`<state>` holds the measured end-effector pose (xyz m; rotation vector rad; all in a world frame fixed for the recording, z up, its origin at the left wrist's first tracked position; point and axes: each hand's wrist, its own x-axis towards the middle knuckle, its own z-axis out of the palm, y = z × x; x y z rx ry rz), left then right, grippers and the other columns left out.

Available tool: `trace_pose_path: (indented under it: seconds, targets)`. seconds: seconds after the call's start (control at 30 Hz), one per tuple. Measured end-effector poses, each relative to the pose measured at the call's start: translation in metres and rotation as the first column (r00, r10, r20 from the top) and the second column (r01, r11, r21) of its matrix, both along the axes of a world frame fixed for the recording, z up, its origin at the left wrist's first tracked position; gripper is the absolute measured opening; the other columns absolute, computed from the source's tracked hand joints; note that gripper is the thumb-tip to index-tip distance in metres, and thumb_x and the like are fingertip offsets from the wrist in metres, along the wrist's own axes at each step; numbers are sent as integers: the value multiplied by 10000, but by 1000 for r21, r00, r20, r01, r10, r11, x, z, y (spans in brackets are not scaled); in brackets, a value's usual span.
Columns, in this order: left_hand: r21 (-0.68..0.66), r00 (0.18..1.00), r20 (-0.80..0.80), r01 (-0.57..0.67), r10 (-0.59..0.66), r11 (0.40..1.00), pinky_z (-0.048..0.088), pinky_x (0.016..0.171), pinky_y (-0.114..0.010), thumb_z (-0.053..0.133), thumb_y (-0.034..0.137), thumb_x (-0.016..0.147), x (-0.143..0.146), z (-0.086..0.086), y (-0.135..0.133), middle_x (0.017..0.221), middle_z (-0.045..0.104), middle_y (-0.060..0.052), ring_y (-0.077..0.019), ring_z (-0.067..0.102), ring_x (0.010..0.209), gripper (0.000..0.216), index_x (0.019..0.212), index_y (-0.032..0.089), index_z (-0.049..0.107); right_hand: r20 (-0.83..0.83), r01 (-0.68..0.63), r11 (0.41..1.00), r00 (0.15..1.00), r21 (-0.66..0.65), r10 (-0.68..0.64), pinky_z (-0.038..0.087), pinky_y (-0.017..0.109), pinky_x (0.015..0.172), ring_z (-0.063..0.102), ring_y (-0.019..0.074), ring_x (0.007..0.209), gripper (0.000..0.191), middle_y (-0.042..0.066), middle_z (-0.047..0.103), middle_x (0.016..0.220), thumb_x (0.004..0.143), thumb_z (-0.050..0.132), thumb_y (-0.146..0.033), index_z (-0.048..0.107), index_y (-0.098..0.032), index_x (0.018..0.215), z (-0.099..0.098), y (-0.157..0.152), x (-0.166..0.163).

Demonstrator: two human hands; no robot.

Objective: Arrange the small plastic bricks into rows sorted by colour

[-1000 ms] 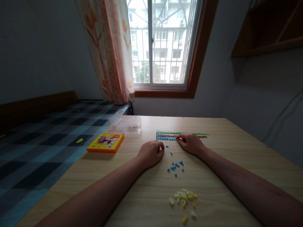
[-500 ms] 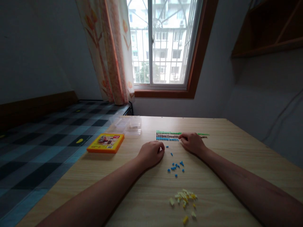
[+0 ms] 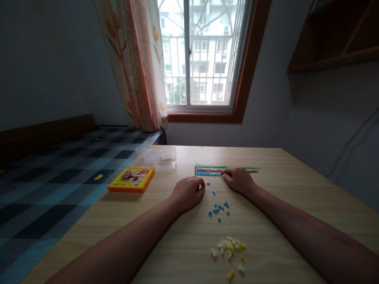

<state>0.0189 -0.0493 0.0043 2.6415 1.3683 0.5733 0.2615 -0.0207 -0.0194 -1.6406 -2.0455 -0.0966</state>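
My right hand (image 3: 239, 180) rests on the table with its fingers pinched at the right end of a row of small blue toy bricks (image 3: 203, 174). Whatever the fingertips hold is hidden or too small to name. Just behind run a row of brown bricks (image 3: 204, 170) and a row of green bricks (image 3: 204, 165), partly covered by this hand. My left hand (image 3: 188, 192) lies curled on the table, thumb and forefinger bent together; I cannot make out anything in it. Close to its fingertips is one loose blue brick (image 3: 208, 184). Several more loose blue bricks (image 3: 216, 210) are scattered nearer to me.
Yellow and cream bricks (image 3: 231, 245) form a loose pile near the front of the wooden table (image 3: 174, 248). On the left lie a yellow-orange box (image 3: 132, 180) and a clear plastic case (image 3: 167, 157). A checked bed (image 3: 59, 173) adjoins the table's left side.
The whole view has shifted very slightly. Both hands keep nearly the same places, the right one still at the end of the blue row.
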Motion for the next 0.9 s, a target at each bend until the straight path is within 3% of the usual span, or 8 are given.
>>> trace_pose_path:
  seconds: [0.13, 0.3, 0.4, 0.53, 0.67, 0.9]
  targets:
    - [2, 1000, -5, 3, -3, 1000, 411, 651, -247, 532, 240, 822, -1, -1, 1, 819, 693, -7, -152, 602, 735, 139, 842, 230, 670, -74, -55, 994, 995, 92, 62, 472, 274, 675, 675, 189, 701, 283, 41, 764, 817, 807, 535, -215, 782, -253, 941, 1, -2, 0]
    - [19, 1000, 1, -1, 1, 1000, 416, 657, -254, 532, 247, 827, -1, -2, 0, 812, 692, -4, -155, 606, 738, 144, 849, 233, 673, -82, -402, 907, 907, 124, 413, 453, 230, 668, 633, 139, 689, 330, 26, 734, 810, 786, 523, -125, 768, -245, 972, 3, -11, -9]
    - [16, 1000, 5, 1, -1, 1000, 419, 656, -255, 528, 248, 828, -1, -1, 0, 814, 695, -2, -157, 609, 743, 151, 852, 235, 676, -6, -520, 849, 852, 94, 523, 419, 225, 621, 590, 127, 654, 344, 27, 695, 794, 784, 543, -125, 756, -247, 1025, 5, -18, -18]
    - [2, 1000, 9, 3, -3, 1000, 425, 669, -255, 519, 252, 829, 0, 1, -1, 819, 696, -5, -158, 606, 743, 167, 855, 236, 683, 55, -566, 822, 824, 63, 564, 402, 227, 629, 586, 128, 688, 323, 34, 670, 839, 831, 552, -170, 731, -260, 1085, 8, -23, -22]
    - [-5, 1000, 4, 3, -3, 1000, 425, 670, -255, 518, 253, 822, 0, 1, -1, 818, 692, -11, -158, 600, 741, 173, 857, 230, 685, 42, -552, 833, 834, 42, 551, 405, 224, 654, 583, 128, 705, 237, 29, 652, 833, 856, 555, -207, 743, -258, 992, 10, -22, -20]
    - [-3, 1000, 10, -5, 5, 1000, 422, 663, -252, 526, 238, 821, 0, 2, -1, 825, 694, -12, -156, 602, 746, 151, 842, 223, 675, -19, -483, 876, 876, -5, 483, 393, 211, 623, 541, 119, 655, 187, 8, 626, 762, 721, 559, -84, 699, -204, 754, 12, -14, -6]
